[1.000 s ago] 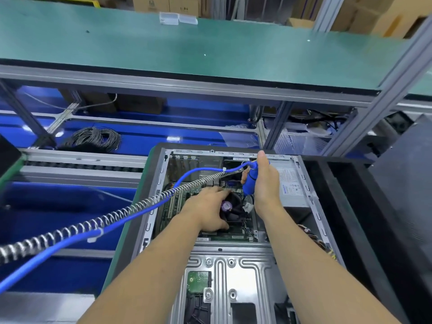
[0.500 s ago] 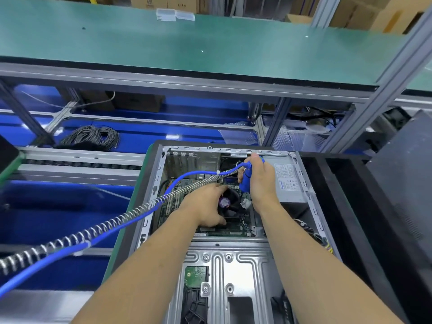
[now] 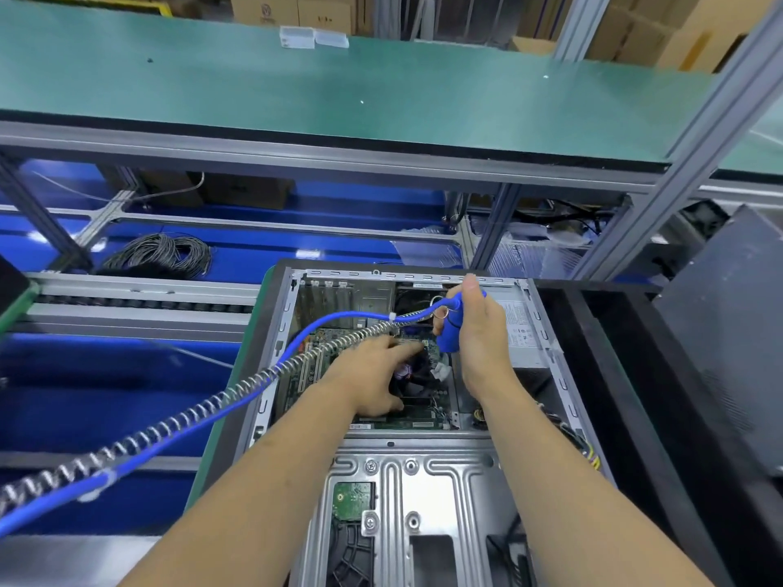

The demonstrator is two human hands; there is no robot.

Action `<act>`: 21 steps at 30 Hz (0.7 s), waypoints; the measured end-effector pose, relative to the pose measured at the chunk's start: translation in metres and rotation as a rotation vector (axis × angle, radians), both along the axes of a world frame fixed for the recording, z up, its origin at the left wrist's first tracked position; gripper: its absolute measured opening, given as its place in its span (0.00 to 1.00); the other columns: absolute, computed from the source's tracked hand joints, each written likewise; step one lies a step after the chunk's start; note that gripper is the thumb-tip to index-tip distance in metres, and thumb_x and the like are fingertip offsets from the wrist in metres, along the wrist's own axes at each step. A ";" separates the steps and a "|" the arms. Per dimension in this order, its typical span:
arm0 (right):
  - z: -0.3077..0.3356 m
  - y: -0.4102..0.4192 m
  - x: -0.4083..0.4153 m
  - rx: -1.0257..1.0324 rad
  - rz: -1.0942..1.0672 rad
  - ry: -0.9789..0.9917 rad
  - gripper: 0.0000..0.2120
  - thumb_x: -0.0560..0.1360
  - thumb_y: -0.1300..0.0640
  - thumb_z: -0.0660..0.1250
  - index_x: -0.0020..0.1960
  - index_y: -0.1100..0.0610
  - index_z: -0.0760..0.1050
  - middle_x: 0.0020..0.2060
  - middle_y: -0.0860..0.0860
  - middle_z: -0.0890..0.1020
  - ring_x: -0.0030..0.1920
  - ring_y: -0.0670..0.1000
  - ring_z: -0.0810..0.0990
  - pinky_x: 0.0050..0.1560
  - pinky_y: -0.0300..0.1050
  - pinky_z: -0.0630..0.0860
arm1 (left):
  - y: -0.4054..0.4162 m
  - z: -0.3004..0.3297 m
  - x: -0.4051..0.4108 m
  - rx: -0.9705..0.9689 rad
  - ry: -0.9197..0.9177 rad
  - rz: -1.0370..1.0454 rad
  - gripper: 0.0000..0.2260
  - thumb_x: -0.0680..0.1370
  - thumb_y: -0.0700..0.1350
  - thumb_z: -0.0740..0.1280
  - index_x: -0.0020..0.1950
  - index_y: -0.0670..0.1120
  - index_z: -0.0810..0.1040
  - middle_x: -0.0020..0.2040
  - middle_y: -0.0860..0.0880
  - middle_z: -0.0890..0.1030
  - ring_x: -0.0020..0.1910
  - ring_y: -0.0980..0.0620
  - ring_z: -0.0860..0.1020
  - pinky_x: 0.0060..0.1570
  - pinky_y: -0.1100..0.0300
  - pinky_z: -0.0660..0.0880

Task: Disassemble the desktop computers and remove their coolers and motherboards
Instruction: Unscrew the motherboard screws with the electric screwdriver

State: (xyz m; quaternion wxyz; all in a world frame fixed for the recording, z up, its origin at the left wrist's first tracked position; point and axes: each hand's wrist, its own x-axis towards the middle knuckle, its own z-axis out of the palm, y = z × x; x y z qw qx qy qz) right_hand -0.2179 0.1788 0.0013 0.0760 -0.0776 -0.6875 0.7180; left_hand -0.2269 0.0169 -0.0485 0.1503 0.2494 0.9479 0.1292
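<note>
An open desktop computer case lies flat in front of me, its green motherboard exposed. My right hand grips a blue powered screwdriver held upright over the board, tip down and hidden behind the hand. A blue hose with a coiled spring cable runs from the tool to the lower left. My left hand rests on the black cooler fan in the middle of the board, fingers spread over it. The silver power supply sits at the case's right.
A metal drive cage with a hard drive fills the case's near half. Black panels stand to the right. A coil of black cable lies on the blue conveyor at back left. A green shelf spans above.
The right hand has shifted the screwdriver slightly back toward the case's rear. The left hand's fingers have spread further across the cooler. The view has tilted a little.
</note>
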 end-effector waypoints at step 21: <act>-0.006 0.002 0.024 -0.036 0.092 -0.155 0.22 0.67 0.29 0.63 0.31 0.46 0.75 0.30 0.53 0.78 0.32 0.53 0.74 0.40 0.50 0.71 | 0.006 -0.002 0.003 0.218 -0.116 0.104 0.31 0.67 0.49 0.79 0.66 0.59 0.70 0.58 0.58 0.76 0.60 0.52 0.76 0.63 0.53 0.73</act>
